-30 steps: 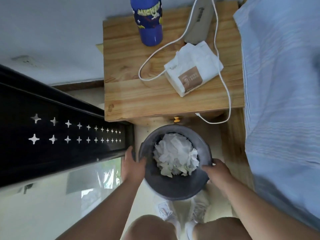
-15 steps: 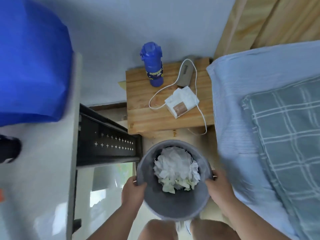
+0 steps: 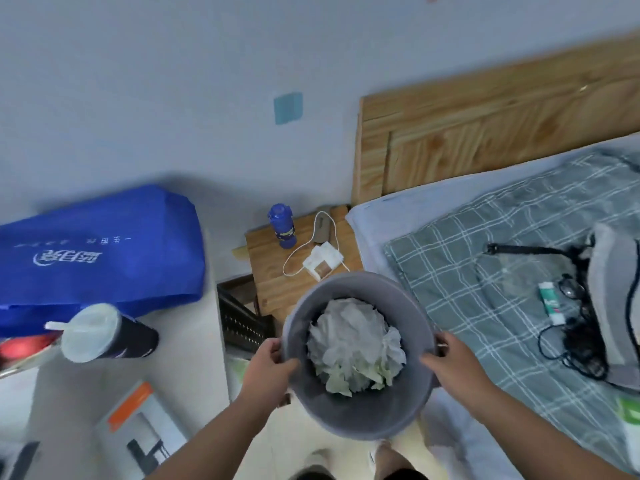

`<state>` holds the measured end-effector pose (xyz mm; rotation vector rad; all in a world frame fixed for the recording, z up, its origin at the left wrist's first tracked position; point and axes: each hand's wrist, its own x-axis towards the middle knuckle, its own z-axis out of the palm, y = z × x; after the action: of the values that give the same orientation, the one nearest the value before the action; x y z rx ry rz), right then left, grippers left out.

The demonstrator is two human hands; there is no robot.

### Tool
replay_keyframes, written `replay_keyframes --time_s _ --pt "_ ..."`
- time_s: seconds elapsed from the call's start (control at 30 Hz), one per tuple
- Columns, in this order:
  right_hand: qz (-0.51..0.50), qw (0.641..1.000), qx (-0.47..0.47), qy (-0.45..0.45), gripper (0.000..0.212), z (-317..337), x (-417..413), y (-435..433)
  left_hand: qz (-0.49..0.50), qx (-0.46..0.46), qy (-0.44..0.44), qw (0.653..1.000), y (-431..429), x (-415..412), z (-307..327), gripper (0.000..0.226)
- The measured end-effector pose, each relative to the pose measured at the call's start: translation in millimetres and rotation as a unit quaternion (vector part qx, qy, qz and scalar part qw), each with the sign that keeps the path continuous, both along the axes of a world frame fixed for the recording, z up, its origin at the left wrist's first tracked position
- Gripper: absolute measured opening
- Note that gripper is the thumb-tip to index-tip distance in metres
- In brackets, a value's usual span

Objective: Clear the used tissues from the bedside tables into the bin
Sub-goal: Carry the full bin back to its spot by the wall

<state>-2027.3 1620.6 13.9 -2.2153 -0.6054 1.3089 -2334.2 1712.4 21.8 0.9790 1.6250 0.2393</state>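
Round grey bin [image 3: 363,414], open top, gripped at opposite sides of the rim by left hand [image 3: 268,367] and right hand [image 3: 453,365], held up in front of wooden counter [image 3: 273,282]. Heaped inside: crumpled white used tissues [image 3: 349,337], a few greenish at near edge.

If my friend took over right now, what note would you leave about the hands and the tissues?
Hands: left hand grips the bin by its rim on one side, right hand on the other.
The bin holds a heap of crumpled tissues, in front of the bedside table.
Done: no loose tissues show on that table, which bears a tissue pack and blue bottle.
Left: check any other table; none is in view.
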Motion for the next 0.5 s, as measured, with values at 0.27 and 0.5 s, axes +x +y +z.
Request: replay_keyframes --time_s 0.27,0.5 --pt "-0.184 0.981 0.054 -0.03 0.026 56 -60 -124 -0.167 0.049 -0.074 0.982 -7 -5 44 0.041" --pt "-0.346 0.935 0.079 -0.026 0.023 90 -108 -287 -0.347 0.049 -0.118 0.929 -76 39 92 0.055"
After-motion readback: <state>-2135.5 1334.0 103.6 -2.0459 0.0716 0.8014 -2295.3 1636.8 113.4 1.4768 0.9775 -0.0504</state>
